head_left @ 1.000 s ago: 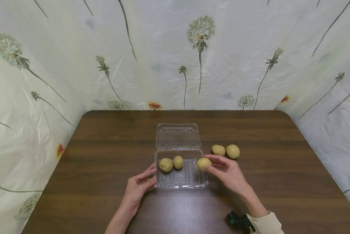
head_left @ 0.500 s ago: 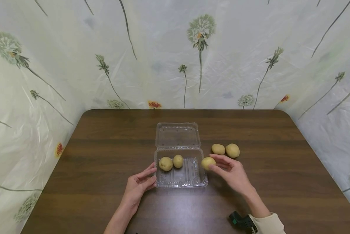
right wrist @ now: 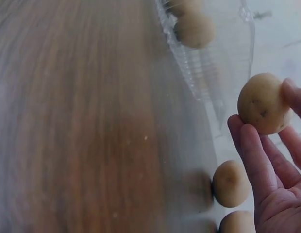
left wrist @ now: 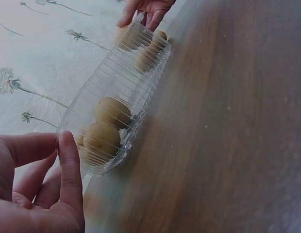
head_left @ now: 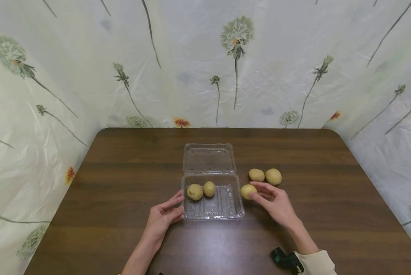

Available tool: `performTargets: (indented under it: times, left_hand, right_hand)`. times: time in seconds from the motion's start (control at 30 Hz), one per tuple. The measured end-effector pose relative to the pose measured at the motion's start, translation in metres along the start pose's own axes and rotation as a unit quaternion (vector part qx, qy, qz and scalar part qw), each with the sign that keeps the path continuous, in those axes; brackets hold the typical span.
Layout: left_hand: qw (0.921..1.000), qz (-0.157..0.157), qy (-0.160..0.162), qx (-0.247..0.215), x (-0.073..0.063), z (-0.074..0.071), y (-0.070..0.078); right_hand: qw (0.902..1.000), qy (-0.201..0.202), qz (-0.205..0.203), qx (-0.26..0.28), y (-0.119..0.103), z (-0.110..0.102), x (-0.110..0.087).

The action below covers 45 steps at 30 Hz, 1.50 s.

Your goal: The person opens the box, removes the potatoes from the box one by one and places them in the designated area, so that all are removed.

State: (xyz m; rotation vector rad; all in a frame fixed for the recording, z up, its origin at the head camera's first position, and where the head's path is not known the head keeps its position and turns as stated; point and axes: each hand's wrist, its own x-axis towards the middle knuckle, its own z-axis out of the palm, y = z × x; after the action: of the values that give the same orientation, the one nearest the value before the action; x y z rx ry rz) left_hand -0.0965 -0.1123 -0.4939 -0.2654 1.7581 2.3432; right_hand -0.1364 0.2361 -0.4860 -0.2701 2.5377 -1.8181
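Observation:
A clear plastic clamshell box [head_left: 212,210] lies on the table with its lid [head_left: 209,160] folded back, away from me. Two potatoes sit in its left part, a larger one [head_left: 194,192] beside a smaller one [head_left: 209,189]. At the box's left wall my left hand [head_left: 162,219] pinches the rim between thumb and fingers, as the left wrist view shows. My right hand [head_left: 275,202] holds a potato [right wrist: 263,103] by thumb and fingertips, just beyond the box's right edge. Behind that hand, two more potatoes, one [head_left: 256,175] next to another [head_left: 273,177], rest on the table.
The brown wooden table [head_left: 123,183] extends around the box on every side. A plastic sheet with dandelion prints [head_left: 191,57] hangs behind and beside it. A black device [head_left: 286,259] is at the right wrist, by a cream sleeve [head_left: 317,263].
My right hand has moved right with its potato, from over the box's right side to just outside the rim. The left hand and the box have stayed put.

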Motion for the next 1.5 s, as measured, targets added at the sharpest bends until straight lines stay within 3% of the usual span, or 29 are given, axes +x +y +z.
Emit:
performTargets:
  times: [0.7,1.03,1.5]
  left_hand:
    - [1.0000,0.006,-0.001,-0.003,0.000,0.001,0.001]
    - [1.0000,0.007,0.000,-0.001,-0.001,0.002,0.001]
    - [1.0000,0.009,-0.003,-0.001,0.000,0.001,0.000]
  right_hand:
    - [0.9954,0.009,0.042,-0.086,0.011,-0.011,0.001]
    - [0.9931,0.014,0.047,-0.106,0.013,-0.014,0.003]
    - [0.9829,0.027,0.045,-0.176,0.014,-0.020,0.005]
